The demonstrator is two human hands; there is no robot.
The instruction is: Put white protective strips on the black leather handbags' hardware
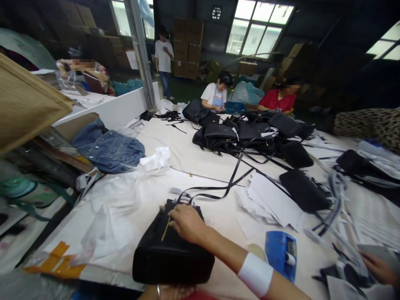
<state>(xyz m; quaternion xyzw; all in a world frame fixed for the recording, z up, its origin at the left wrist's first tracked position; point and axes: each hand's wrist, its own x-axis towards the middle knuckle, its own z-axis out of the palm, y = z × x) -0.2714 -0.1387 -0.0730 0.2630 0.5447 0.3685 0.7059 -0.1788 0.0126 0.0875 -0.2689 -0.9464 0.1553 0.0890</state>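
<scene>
A black handbag (175,254) lies on the white table in front of me, its base towards me and its long thin straps (215,191) stretching away to the right. My right hand (187,223) rests on its upper face, fingers curled and closed at the upper end of a gold zipper (165,230); the fingertips cover the pull. Below the bag's near end, at the bottom edge of the view, part of my left hand (175,291) shows with a bracelet at the wrist. Its fingers are hidden, and I cannot tell whether it touches the bag.
Black bags (218,137) pile up across the table. White paper sheets (271,200) and a blue tape dispenser (281,254) lie right. Crumpled white wrapping (109,225) and a denim bag (109,148) lie left. A co-worker's hand (375,266) is at far right; several people are beyond.
</scene>
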